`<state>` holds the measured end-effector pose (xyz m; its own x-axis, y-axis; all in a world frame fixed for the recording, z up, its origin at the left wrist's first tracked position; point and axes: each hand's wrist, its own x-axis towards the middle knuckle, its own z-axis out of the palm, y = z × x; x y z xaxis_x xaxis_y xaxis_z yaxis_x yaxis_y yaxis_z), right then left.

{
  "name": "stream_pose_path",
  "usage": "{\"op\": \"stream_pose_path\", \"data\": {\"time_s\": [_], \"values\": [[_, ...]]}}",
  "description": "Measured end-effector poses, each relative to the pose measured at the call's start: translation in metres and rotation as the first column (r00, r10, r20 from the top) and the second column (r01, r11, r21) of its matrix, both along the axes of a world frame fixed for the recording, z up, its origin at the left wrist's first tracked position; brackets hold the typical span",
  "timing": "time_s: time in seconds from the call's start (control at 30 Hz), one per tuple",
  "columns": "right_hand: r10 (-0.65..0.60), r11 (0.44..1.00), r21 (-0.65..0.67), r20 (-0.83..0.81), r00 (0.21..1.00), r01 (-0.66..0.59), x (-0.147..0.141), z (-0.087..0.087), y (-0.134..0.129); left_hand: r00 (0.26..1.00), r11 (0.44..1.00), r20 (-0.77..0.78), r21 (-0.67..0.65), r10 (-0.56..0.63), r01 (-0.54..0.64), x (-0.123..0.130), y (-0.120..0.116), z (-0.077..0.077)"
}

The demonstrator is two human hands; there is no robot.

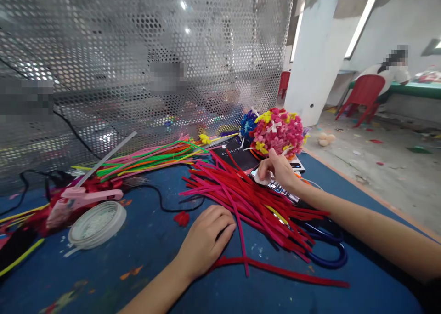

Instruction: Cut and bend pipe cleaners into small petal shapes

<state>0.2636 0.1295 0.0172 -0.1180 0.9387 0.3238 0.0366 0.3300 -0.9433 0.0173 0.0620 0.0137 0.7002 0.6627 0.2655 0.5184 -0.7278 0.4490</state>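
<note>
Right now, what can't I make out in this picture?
All in the head view:
Left hand: its palm, and anything under it, hidden by the hand's own back.
Phone: partly covered by the right hand; screen details too small to read.
Blue handles: what they join, hidden by red stems.
Yellow strip: one end cut off by the left edge.

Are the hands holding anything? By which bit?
I can't tell: the right hand is at the edge of a white thing; the left hand is by a red stem.
</note>
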Motion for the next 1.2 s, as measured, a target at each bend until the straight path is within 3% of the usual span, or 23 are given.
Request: {"op": "stream_pose_path", "data": {"time_s": [0.07,0.13,0.23,0.33,0.47,0.57,0.7,0.8,0.97,1.07,1.2], "values": [[-0.044,0.999,0.029,0.094,0.995,0.041,0.003,0.005,0.0,1.0,0.999,0.008,0.033,0.003,-0.003,0.0,0.0,-0.001],[-0.085,0.994,0.091,0.294,0.952,0.061,0.011,0.012,0.001,0.999,0.997,0.031,0.079,0.005,-0.008,0.0,0.0,0.0],[-0.09,0.986,0.167,0.63,0.771,-0.022,0.026,0.019,0.001,0.998,0.989,0.058,0.148,-0.011,0.003,0.009,-0.002,0.005],[-0.065,0.988,0.136,0.805,0.59,-0.078,0.037,0.018,0.0,0.997,0.981,0.02,0.182,-0.077,0.073,0.037,-0.003,0.014],[-0.174,0.982,0.128,0.908,0.382,0.142,0.039,0.013,-0.003,0.98,0.958,-0.116,0.221,-0.162,0.184,0.088,-0.002,0.016],[-0.234,0.95,0.166,0.939,0.252,0.263,0.04,0.012,-0.004,0.977,0.958,-0.175,0.235,-0.122,0.162,0.111,-0.001,0.009],[-0.206,0.959,0.145,0.947,0.247,0.244,0.041,0.014,-0.006,0.957,0.954,-0.278,0.258,-0.08,0.155,0.112,-0.002,0.0],[-0.175,0.966,0.124,0.96,0.22,0.225,0.037,0.016,-0.011,0.95,0.956,-0.306,0.258,-0.058,0.141,0.102,-0.001,0.002],[-0.163,0.97,0.13,0.974,0.158,0.204,0.027,0.015,-0.025,0.974,0.997,-0.223,0.081,0.026,-0.008,0.086,0.011,0.013],[-0.157,0.983,0.13,0.961,0.228,0.131,0.031,0.01,-0.029,0.99,0.993,-0.1,-0.056,0.102,-0.108,0.081,0.025,0.015],[-0.154,0.985,0.119,0.927,0.341,0.123,0.045,0.001,-0.029,0.988,0.991,0.064,-0.01,0.137,-0.137,0.088,0.054,0.013]]}}
